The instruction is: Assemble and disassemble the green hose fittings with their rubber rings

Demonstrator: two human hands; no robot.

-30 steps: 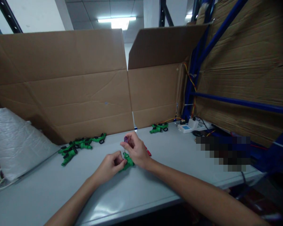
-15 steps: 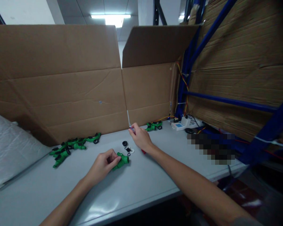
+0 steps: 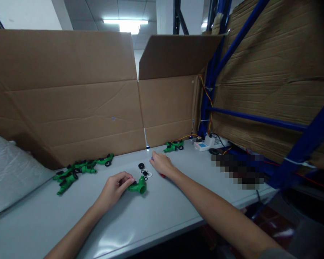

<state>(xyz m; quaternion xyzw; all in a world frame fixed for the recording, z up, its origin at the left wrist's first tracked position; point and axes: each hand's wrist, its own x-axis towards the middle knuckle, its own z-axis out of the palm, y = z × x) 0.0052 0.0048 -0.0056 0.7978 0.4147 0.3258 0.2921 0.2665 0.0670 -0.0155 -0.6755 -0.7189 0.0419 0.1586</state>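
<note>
My left hand (image 3: 115, 188) grips a green plastic fitting (image 3: 138, 187) that rests on the grey table (image 3: 156, 219). My right hand (image 3: 162, 164) lies low on the table just beyond it, fingers curled over a small purple object that is mostly hidden. A red item peeks out under the right wrist. Small black and white rings (image 3: 145, 172) lie between the two hands.
A pile of green fittings (image 3: 78, 169) lies at the left and a pair (image 3: 173, 146) at the back. Brown cardboard walls (image 3: 70, 97) stand behind. A white bag (image 3: 10, 176) sits at the far left. A white device with wires (image 3: 205, 144) and a blue rack (image 3: 259, 117) stand at the right.
My right hand has moved away from the fitting, back and down onto the table. The rings have come into view. My left hand has turned the green fitting on the table.
</note>
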